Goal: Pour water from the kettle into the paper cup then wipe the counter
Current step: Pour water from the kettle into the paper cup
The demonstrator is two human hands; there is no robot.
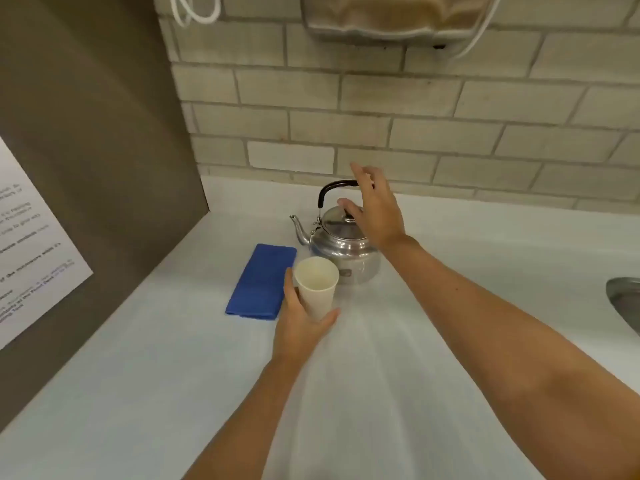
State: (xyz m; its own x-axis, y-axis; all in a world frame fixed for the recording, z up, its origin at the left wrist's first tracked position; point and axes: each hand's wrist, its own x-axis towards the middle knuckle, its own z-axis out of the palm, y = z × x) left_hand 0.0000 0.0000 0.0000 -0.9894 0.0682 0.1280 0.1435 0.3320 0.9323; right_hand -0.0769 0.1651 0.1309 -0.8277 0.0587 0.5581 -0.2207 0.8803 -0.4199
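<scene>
Head view looks down on a pale counter (398, 393) backed by a wall of light bricks (398, 109), with a grey-brown panel (104, 133) on the left carrying a printed sheet (31, 244). A metal kettle (341, 252) with a black handle (334, 188) stands near the wall, spout pointing left. Just left of it lies a folded blue cloth (261, 282), flat on the counter. The paper cup (317, 287) sits in front of the kettle, upright and looking empty. The left hand (301, 327) is wrapped around the cup's lower part. The right hand (375, 209) is spread, fingers apart, over the kettle's lid and handle, gripping nothing. A metal rim (625, 299) shows at the right edge.
</scene>
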